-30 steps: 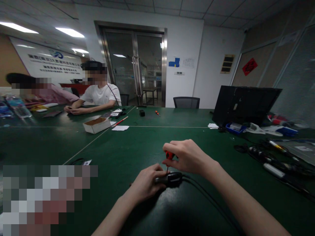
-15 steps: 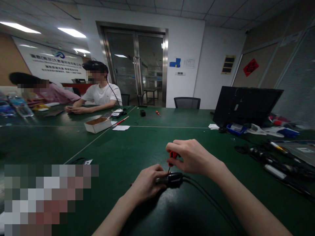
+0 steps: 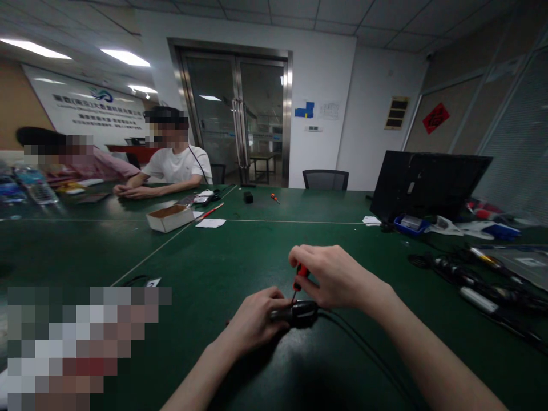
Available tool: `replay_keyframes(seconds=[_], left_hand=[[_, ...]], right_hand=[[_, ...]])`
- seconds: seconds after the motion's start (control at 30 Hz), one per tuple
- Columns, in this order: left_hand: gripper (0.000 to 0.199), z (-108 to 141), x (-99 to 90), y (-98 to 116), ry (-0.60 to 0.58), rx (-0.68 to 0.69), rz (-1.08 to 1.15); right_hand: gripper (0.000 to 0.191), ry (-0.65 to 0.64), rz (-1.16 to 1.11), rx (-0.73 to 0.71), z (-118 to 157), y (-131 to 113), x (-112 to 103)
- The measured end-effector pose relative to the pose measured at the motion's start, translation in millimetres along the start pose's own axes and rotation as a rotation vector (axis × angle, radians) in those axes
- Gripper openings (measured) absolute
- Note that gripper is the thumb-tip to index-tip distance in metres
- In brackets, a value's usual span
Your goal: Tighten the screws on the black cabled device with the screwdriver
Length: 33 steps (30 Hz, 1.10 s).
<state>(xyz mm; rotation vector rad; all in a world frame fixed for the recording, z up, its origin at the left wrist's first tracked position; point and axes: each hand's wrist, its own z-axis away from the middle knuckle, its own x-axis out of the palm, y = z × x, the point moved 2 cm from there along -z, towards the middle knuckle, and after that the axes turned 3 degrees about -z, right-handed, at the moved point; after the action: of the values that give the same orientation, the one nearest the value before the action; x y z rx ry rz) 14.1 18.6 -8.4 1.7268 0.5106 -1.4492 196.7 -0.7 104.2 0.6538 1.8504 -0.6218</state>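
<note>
and here's the right hand (image 3: 327, 274), fingers curled in a narrow pinch round the red and black handle of a small screwdriver (image 3: 301, 278), its thin dark shaft slanting down to the black device (image 3: 303, 314). that device is glossy and rounded, lying low on the smooth green tabletop (image 3: 192, 262), right between the two hands, with slim dark cables (image 3: 359, 338) curving off from its right end. over to the left hand (image 3: 259, 317), fingers closed on the device's left end and covering part of it, so that end's full shape can't be made out; the curled right fingers hide some of the handle too. further out, an open pale box (image 3: 170, 218) with a brown inside sits near flat white paper (image 3: 211, 223), and beyond them come a blocky black object (image 3: 248, 197) and an orange-handled screwdriver (image 3: 274, 198). out on the right, the big black monitor (image 3: 428, 185) stands behind a blue tray (image 3: 410, 225), with tangled black cords (image 3: 454, 274) nearer in. across on the far left, a person in a white shirt (image 3: 177, 162) rests both forearms on the table.
</note>
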Motion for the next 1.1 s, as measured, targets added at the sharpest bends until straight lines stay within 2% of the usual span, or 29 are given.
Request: replay_keyframes(seconds=[0.07,0.2,0.33,0.4,0.6,0.73,0.87,0.97,1.1], left_hand=[[0.039,-0.3,0.9,-1.4,-0.002,-0.001,-0.004],[0.043,-0.4,3.2,-3.5,0.002,0.012,0.014],[0.038,0.0,3.3,-2.4,0.010,0.004,0.015],[0.036,0.3,2.1,-0.8,0.004,-0.006,0.016],[0.044,1.0,-1.0,0.8,-0.001,-0.014,0.024],[0.045,0.7,2.0,-2.3,0.003,-0.004,0.029],[0.040,-0.2,4.7,-4.2,0.023,0.015,0.029],[0.032,-0.4,4.1,-3.1,0.019,0.009,0.016],[0.032,0.5,0.8,0.1,0.007,-0.002,0.017]], right_hand=[[0.013,0.023,0.065,-0.002,-2.2,0.4,3.2],[0.028,0.025,0.133,0.001,-4.0,0.8,5.3],[0.015,0.012,-0.012,-0.031,-1.0,-2.0,0.8],[0.017,-0.006,-0.068,-0.030,0.2,-2.9,-0.4],[0.011,0.017,0.053,0.003,-3.2,1.3,3.1],[0.027,0.010,0.128,0.021,-4.7,2.4,4.3],[0.018,0.018,0.004,-0.018,-1.8,-1.4,1.8],[0.021,-0.009,-0.098,-0.023,0.1,-2.2,0.9],[0.019,-0.029,-0.124,0.005,-0.2,-0.8,1.3]])
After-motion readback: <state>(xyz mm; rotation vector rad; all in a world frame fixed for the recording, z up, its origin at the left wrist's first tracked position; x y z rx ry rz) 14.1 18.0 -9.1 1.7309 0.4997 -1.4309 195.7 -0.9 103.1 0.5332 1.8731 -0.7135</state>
